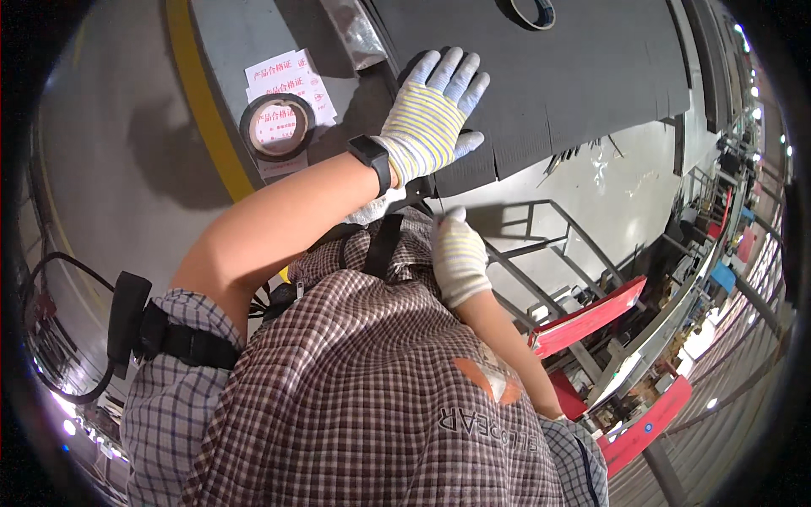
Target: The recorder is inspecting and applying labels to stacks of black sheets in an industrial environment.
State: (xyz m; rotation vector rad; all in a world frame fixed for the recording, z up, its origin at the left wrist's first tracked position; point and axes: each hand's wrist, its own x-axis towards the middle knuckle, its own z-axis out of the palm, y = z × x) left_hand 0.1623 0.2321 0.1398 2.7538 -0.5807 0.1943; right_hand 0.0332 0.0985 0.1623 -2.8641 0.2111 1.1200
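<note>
My left hand (pixel 432 118), in a white glove with yellow stripes and grey fingertips, lies flat on a dark grey sheet (pixel 583 68) with its fingers spread. The sheet looks like foam or rubber, and short slits run in from its near edge. Close below that edge is my right hand (pixel 460 258) in a matching glove, its fingers curled together. A thin dark line rises from its fingertips toward the sheet, but what it grips is too small to tell. A black watch (pixel 372 160) sits on my left wrist.
A black tape roll (pixel 247 131) rests on white paper labels (pixel 317 89) with red print, left of the sheet. Another roll (pixel 547 19) lies at the far edge. Beside the labels is a silvery block (pixel 359 38). Metal frames (pixel 583 245) and red-edged benches (pixel 591 321) stand right.
</note>
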